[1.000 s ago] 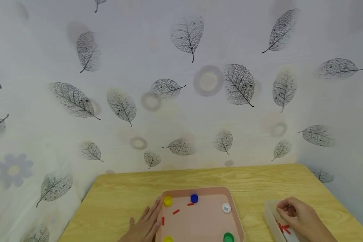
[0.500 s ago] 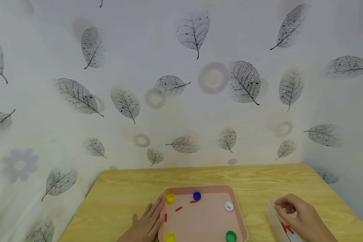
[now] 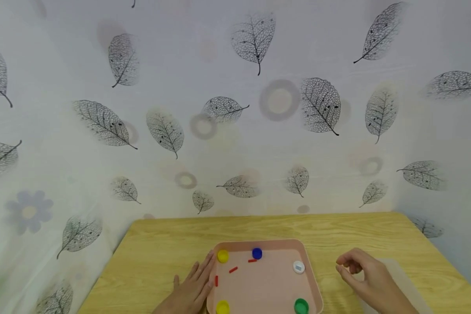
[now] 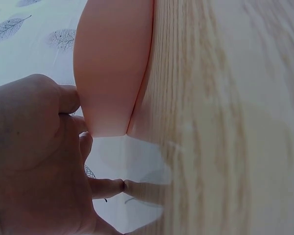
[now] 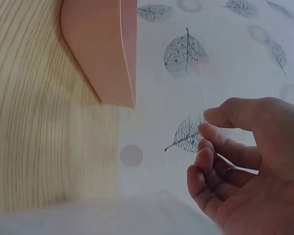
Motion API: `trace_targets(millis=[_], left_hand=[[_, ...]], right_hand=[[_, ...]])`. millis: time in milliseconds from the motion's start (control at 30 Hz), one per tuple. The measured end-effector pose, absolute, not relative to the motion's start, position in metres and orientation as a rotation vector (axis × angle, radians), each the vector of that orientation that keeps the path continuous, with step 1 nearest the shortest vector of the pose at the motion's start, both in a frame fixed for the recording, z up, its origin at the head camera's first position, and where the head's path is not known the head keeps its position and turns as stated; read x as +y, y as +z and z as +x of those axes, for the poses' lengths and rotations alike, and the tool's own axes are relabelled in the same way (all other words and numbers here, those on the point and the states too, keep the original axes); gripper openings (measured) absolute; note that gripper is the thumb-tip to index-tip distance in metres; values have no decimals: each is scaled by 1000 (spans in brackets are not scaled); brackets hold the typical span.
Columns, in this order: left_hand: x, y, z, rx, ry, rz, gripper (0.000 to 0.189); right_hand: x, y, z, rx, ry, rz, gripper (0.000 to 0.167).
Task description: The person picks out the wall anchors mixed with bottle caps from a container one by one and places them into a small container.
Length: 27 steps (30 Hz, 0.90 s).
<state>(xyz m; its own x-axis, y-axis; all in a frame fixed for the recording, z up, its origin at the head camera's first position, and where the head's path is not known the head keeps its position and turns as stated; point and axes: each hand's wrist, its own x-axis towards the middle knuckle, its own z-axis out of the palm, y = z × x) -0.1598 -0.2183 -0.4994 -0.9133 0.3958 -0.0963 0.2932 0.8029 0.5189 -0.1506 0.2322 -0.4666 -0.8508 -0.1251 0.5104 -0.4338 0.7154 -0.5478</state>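
Observation:
My left hand [image 3: 190, 288] lies by the left side of a pink tray [image 3: 272, 283], with its fingers against the wall. In the left wrist view its fingertips touch the tray's outer side. Inside the tray are two yellow caps [image 3: 223, 256], a blue cap [image 3: 257, 253], a white cap [image 3: 298, 267], a green cap [image 3: 301, 306] and three short red sticks [image 3: 233, 270]. My right hand [image 3: 366, 279] hovers between the tray and a translucent container [image 3: 406, 283], thumb and index tips close together. Nothing shows between those tips in the right wrist view; a small thing could be hidden.
The wooden table [image 3: 161, 244] carries everything. Behind it hangs a pale cloth with leaf prints [image 3: 241, 186]. My right arm and hand cover much of the translucent container. At the bottom of the right wrist view a blurred whitish edge [image 5: 98, 215] shows.
My right hand has moved left from over the container, where red sticks showed, toward the tray. My left hand stays at the tray's side. The head view has shifted slightly.

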Motion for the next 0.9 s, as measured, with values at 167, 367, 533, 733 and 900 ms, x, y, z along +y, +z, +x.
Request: trace_targets(millis=[167, 367, 533, 733, 900], left_hand=[[-218, -498, -161, 2787, 749, 547, 62], [-220, -498, -160, 2784, 741, 541, 61], [-220, -500, -161, 2782, 739, 535, 62], [-221, -504, -162, 2788, 733, 524, 62], [-220, -503, -161, 2789, 743, 519, 62]], right_hand=[[217, -465, -154, -2444, 982, 513, 32], [192, -476, -160, -2329, 1021, 730, 36], [173, -484, -160, -2319, 1135, 829, 36], [152, -482, -162, -2331, 1192, 878, 27], [138, -479, -164, -2433, 1310, 859, 16]])
